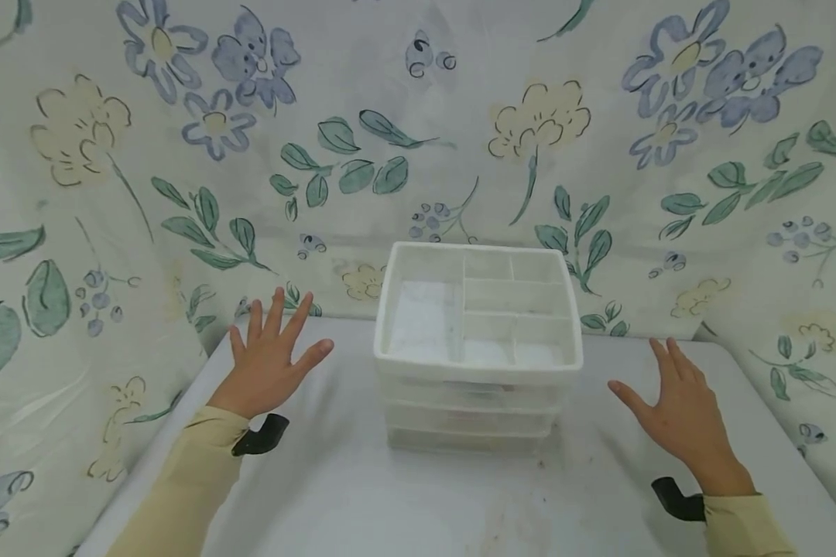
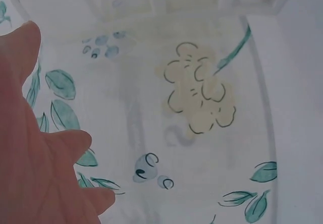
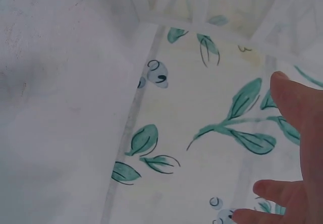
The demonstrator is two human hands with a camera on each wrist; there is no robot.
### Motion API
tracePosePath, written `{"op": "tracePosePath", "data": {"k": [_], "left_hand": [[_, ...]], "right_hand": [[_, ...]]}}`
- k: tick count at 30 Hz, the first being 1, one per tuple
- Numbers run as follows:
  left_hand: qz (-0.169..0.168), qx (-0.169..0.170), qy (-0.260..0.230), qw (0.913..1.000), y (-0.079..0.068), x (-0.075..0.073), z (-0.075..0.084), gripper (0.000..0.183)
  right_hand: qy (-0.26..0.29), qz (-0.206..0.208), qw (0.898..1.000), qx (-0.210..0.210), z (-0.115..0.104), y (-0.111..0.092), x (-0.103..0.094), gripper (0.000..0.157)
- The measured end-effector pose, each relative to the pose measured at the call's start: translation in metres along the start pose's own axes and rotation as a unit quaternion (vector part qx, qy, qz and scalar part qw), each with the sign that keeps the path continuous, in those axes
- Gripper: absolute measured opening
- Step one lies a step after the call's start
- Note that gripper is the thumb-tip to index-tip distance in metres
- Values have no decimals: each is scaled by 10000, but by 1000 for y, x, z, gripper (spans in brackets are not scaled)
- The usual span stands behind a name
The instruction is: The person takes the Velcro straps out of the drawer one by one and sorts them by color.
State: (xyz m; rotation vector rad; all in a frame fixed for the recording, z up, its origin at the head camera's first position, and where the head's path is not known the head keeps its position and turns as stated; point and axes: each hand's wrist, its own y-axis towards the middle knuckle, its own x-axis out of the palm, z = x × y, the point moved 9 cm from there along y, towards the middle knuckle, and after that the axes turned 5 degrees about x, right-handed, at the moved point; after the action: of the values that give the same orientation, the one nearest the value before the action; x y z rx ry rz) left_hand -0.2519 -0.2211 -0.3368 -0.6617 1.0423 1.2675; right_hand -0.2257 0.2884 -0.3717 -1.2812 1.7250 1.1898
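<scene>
A white plastic drawer organizer [image 1: 478, 371] stands on the table, its top tray split into several compartments and clear drawers stacked below. To its left my left hand [image 1: 268, 367] is held with fingers spread and nothing in it. My right hand [image 1: 686, 414] is on the other side, fingers extended and thumb out, also holding nothing. Both hands are apart from the organizer. In the left wrist view the fingers [image 2: 65, 146] show at the left edge; the right wrist view has the thumb [image 3: 292, 98] at its right side.
A white table [image 1: 362, 510] carries the organizer near its back edge, with small brownish marks in front. Floral fabric [image 1: 418, 155] hangs behind and along both sides. Black wrist mounts [image 1: 261, 435] sit at the sleeve cuffs.
</scene>
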Motion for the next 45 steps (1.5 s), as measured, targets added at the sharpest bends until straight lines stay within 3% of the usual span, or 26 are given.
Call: {"op": "tracePosePath", "data": {"k": [7, 16, 25, 34, 45], "left_hand": [[176, 30, -372, 9991, -4, -3, 7, 85], [581, 513, -936, 9926, -3, -11, 23, 77], [755, 804, -1419, 9837, -6, -7, 39, 72], [940, 1084, -1854, 9721, 1, 4, 55, 73], [1510, 1439, -2612, 9425, 5, 8, 78, 77]], "right_hand": [[76, -89, 9998, 184, -3, -4, 2, 93], [553, -16, 9985, -40, -17, -12, -3, 82], [675, 586, 9959, -144, -39, -33, -15, 75], [1495, 1560, 9758, -337, -68, -57, -28, 60], [2191, 1890, 9532, -879, -104, -73, -20, 53]]}}
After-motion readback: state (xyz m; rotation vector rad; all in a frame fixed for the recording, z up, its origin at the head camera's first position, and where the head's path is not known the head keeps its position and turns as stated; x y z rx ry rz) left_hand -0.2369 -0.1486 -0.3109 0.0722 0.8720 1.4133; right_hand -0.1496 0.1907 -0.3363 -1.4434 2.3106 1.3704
